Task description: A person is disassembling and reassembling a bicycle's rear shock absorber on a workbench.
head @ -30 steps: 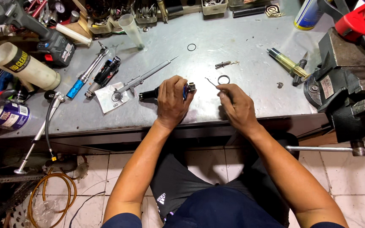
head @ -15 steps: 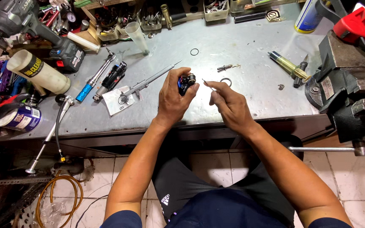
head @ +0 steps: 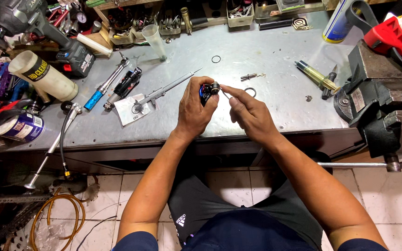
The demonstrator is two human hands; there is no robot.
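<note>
The left hand [head: 194,109] is closed around a small dark part with a blue body and a round metal end [head: 209,89], holding it up just above the grey metal bench [head: 266,51]. The right hand [head: 250,111] is pinched on a thin metal pick [head: 225,94], whose tip meets the round end of the part. The two hands sit close together, almost touching at the fingertips.

Just beyond the right hand, a black rubber ring [head: 250,91] lies flat on the bench, with a small metal pin [head: 249,76] a little farther back. A second, thinner ring [head: 216,59] lies farther off, toward the back. To the left of the left hand, a caliper [head: 164,90] rests across a white sheet [head: 132,110]. Beside it lie a black tool [head: 124,86] and a blue-handled wrench [head: 103,88]. A dark vise [head: 378,102] is fixed at the right edge of the bench, well apart from the hands.
</note>
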